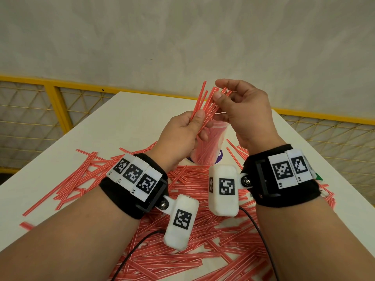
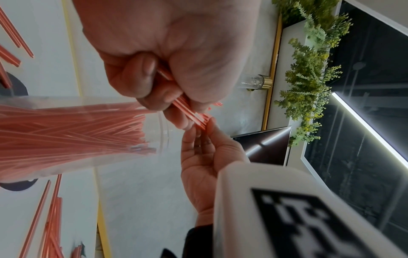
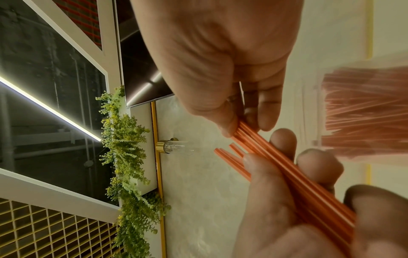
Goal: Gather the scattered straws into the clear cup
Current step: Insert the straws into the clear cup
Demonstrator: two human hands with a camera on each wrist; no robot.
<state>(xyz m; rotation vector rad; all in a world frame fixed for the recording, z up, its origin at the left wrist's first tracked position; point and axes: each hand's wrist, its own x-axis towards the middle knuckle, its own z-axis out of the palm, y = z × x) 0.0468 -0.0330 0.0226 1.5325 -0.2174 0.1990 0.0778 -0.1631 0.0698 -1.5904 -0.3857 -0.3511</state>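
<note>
Clear cup [image 1: 211,142] stands upright on the white table [image 1: 125,118], centre of the scene, just beyond my wrists, and it's packed with red straws standing on end, filling most of its height. Under its base I catch a dark round mark [image 1: 220,156] on the tabletop.

Right above the cup, a bundle of straws [image 1: 205,107] tilts up and away, fanning out at the far tips. My left hand [image 1: 180,134] grips that bundle low down, fingers curled round it, thumb pressed across the front. My right hand [image 1: 243,112] is on the upper ends, thumb and fingertips pinching the tips together, the other fingers loosely bent. From the right wrist view the same bundle [image 3: 287,167] runs between both hands, and the filled cup [image 3: 364,113] shows blurred on the right.

Loose straws [image 1: 203,250] lie in a thick heap on the near table, under and between my forearms, with more [image 1: 77,179] spilling out to the left and a few [image 1: 233,151] to the right of the cup.

Beyond the table's far edge runs a yellow-framed mesh fence [image 1: 30,102], then a pale wall [image 1: 182,37]. The wrist views show green foliage [image 2: 309,78], a dark panel with a bright light strip [image 2: 371,129], and a small gold-capped fitting [image 3: 170,145] on the wall.
</note>
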